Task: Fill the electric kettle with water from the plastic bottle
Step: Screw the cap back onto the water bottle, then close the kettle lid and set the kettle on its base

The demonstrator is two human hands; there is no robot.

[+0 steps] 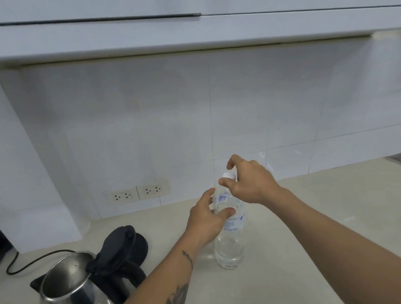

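Both bare hands are on the clear, ribbed plastic water bottle (229, 242), which stands upright on the pale, smooth stone-like countertop (323, 213). Left hand (207, 221) wraps the labelled upper body, thumb across the front and fingers curled behind, while right hand (249, 182) comes over the top and pinches the small white screw cap (229, 175) between thumb and fingertips; the cap is still on the neck. Down to the left, well apart from the bottle, sits the shiny stainless-steel electric kettle (71, 291) with its black plastic lid (120, 245) flipped open and its black handle toward the left forearm, which crosses in front of its lower right side. The frame edge cuts off the kettle's lower body. A black cord (33, 260) snakes away to the left past the kettle. Two cream double wall sockets (137, 193) sit low on the glossy white tiled wall (191, 116). The bottle's blue label print is too blurred to read.
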